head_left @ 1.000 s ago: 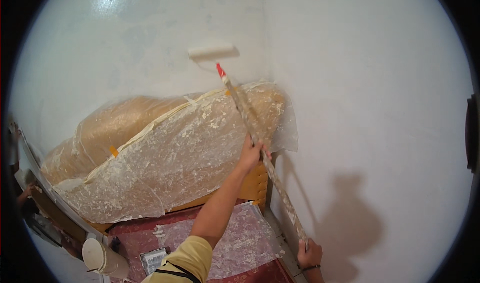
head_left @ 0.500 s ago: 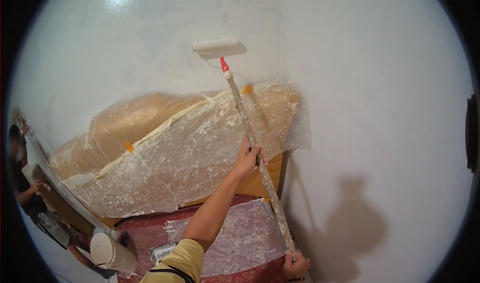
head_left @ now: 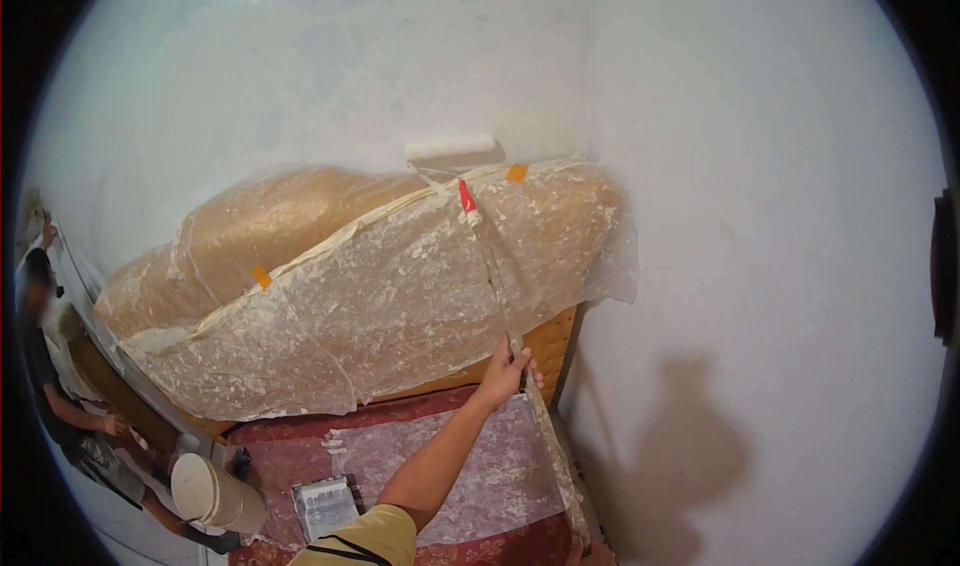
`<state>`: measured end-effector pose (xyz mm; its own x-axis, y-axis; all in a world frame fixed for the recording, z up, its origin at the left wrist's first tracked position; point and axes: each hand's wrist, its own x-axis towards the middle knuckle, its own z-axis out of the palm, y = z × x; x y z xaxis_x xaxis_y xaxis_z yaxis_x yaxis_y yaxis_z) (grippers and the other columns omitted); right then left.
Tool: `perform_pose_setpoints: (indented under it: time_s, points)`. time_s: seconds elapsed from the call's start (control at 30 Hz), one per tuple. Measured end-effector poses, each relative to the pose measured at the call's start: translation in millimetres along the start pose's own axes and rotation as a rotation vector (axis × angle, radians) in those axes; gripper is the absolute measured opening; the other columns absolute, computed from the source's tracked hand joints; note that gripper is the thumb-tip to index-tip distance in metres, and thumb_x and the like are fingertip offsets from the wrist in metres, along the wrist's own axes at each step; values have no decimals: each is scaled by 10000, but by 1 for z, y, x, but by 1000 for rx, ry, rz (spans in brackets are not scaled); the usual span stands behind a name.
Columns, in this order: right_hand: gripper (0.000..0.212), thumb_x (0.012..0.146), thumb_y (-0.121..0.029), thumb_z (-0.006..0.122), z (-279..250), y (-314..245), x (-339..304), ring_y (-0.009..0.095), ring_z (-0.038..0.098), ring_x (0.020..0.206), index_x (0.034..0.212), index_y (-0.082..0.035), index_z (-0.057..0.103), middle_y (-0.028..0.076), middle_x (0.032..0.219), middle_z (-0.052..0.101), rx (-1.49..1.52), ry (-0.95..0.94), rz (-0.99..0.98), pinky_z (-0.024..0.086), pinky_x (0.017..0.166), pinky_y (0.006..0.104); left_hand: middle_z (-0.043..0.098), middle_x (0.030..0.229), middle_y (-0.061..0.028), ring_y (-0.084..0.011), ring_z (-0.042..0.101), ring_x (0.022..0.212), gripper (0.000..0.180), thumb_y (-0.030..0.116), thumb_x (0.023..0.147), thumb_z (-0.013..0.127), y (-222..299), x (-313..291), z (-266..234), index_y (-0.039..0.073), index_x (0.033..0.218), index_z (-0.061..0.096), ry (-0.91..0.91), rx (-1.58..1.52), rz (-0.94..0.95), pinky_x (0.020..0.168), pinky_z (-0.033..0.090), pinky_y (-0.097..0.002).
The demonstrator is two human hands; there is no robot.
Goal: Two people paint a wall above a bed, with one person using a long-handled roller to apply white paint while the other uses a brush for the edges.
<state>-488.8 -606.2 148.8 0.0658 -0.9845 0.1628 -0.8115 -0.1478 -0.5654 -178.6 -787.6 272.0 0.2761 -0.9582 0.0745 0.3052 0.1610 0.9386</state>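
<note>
Left hand (head_left: 505, 371) clenches the paint-crusted pole (head_left: 500, 286) (fuzzy roller (head_left: 452, 150) on plaster); right grip unclear.

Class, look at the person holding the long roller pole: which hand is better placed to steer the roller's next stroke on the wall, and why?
The left hand: it grips the pole midway, nearer the roller. The right hand sits at the bottom end, mostly out of view.
</note>
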Motion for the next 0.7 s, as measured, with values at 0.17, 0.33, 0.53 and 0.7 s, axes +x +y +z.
perform_pose_setpoints:
  time_s: [0.17,0.33,0.53,0.7]
  points:
    - [490,847,-463,462,9,14,12,403,582,669,904,-4,623,241,752,608,-58,-44,-40,461,589,475,489,769,-63,-203,568,618,290,94,933,413,19,8,9,131,1188,279,20,15,4,563,527,-364]
    - [348,800,-342,557,11,-17,19,446,516,569,660,-28,503,224,560,512,174,134,-96,384,523,505,502,765,-69,-215,595,640,375,110,933,424,78,17,23,130,1256,235,-30,91,70,558,531,-359]
    - [395,805,-405,551,-49,-25,-45,368,446,449,662,-43,486,152,480,447,48,231,-168,316,461,447,560,808,-74,-214,634,689,351,187,931,451,151,-75,38,98,1221,274,-126,-28,29,520,496,-312]
    - [349,802,-363,560,-90,-58,-164,327,477,456,707,-29,522,162,525,466,137,154,-102,348,472,418,639,823,-111,-213,650,710,235,283,936,425,273,-131,-28,79,1049,394,-262,112,107,468,394,-233]
